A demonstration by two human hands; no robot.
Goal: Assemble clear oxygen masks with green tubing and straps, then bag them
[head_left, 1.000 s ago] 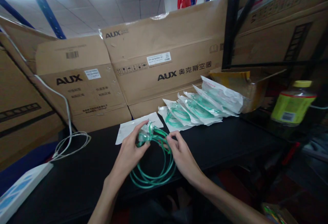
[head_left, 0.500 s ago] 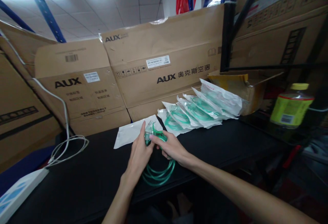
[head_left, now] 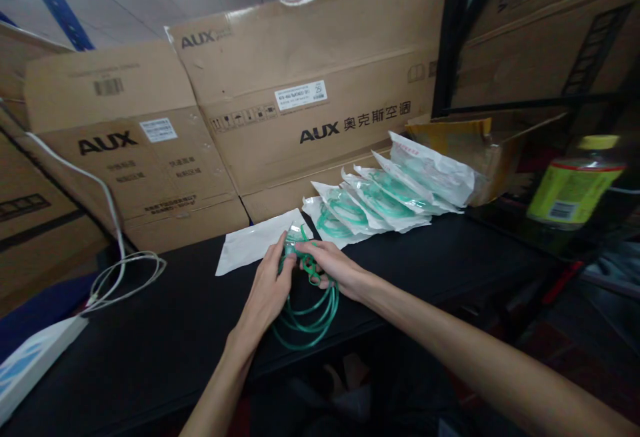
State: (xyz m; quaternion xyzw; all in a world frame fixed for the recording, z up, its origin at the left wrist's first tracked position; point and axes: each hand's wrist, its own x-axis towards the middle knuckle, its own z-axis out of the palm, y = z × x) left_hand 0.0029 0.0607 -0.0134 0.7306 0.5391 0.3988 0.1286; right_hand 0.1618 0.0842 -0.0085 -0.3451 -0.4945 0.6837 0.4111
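Note:
My left hand (head_left: 267,277) is closed on the left side of a clear plastic oxygen mask (head_left: 295,233), its thumb against the near side. Fingers of my right hand (head_left: 337,267) close on the mask from the right, with green strap loops among them. Coiled green tubing (head_left: 306,345) hangs below both hands, over the black tabletop (head_left: 200,330). A flat white pouch (head_left: 245,250) lies just behind the left hand. Beyond the right hand, several white-and-clear pouches (head_left: 345,210) with green tubing inside overlap in a slanting row. The fingers partly cover the mask.
Large cardboard boxes (head_left: 280,163) wall off the back of the table. A white power strip (head_left: 45,363) and its looped cable (head_left: 120,270) are at left. An open carton (head_left: 495,177) and a yellow-labelled bottle (head_left: 575,187) stand at right, near a black post (head_left: 450,43).
My view has tilted down a little. Both hands still hold the mask; the right-hand fingers have shifted, so more green strap loops show, and the tubing coil hangs looser.

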